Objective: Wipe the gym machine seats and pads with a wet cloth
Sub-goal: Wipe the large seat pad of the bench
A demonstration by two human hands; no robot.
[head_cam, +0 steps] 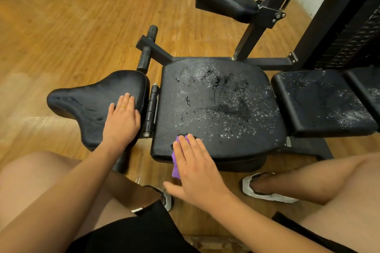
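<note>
A person's own body, seen from above. Both forearms are bare up to the frame's edge. The left hand wears a thin gold ring on one finger; the right hand is bare. Black shorts cover the upper thighs, and the legs below them are bare. The left shoe and right shoe are low-cut, with whitish-grey soles and rims and dark material at the foot.
</note>
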